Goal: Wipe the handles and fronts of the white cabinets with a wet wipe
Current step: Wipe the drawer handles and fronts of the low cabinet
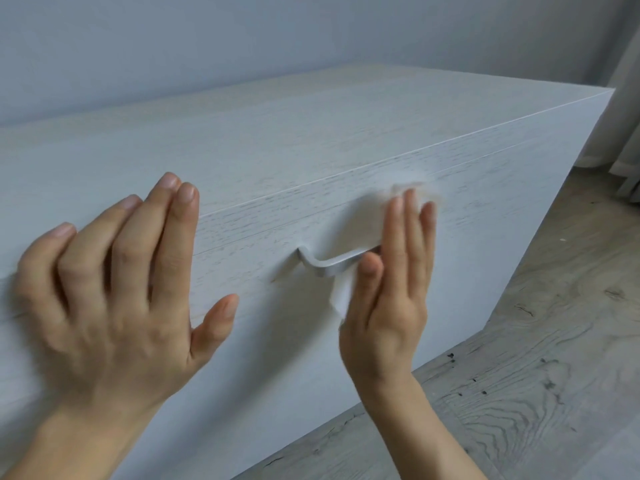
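A low white cabinet (311, 140) with a wood-grain finish fills the view. A silver bar handle (329, 263) sits on its drawer front (249, 237). My right hand (391, 282) lies flat over the right end of that handle, pressing a white wet wipe (360, 223) against the front; the wipe shows above and below the handle. My left hand (114, 278) rests open and flat on the drawer front, left of the handle, with its fingers spread.
Grey wood-look flooring (519, 375) runs along the cabinet's right side and front. A pale curtain (623, 116) hangs at the far right. A plain grey-blue wall (242, 36) stands behind the cabinet.
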A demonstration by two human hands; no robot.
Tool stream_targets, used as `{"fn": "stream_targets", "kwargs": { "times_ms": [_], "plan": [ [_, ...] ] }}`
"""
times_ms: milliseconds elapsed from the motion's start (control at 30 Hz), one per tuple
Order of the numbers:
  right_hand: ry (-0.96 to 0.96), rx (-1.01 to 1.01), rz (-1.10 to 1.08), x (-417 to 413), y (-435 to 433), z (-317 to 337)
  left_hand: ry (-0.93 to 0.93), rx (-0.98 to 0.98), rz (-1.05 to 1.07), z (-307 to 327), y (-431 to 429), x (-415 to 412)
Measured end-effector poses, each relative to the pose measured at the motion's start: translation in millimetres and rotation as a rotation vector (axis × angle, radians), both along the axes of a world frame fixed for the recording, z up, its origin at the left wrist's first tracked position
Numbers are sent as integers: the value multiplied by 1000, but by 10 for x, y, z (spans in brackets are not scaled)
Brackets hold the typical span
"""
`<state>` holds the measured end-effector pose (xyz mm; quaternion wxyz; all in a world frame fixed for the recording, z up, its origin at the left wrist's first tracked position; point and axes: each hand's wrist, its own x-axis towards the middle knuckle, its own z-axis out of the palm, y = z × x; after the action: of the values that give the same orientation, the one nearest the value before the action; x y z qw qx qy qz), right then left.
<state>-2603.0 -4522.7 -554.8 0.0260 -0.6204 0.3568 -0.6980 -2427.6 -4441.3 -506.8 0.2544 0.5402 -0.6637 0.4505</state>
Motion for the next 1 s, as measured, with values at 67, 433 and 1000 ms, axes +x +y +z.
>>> {"fn": "stream_targets", "kwargs": {
  "times_ms": [67,433,1000],
  "plan": [
    [-68,44,20,45,3,15,-17,-15,11,11,2,-26],
    [99,-43,-28,57,9,-47,-31,-38,17,19,3,-38],
    [344,-288,-130,189,86,88,-54,-61,62,37,31,-79]
  ]
}}
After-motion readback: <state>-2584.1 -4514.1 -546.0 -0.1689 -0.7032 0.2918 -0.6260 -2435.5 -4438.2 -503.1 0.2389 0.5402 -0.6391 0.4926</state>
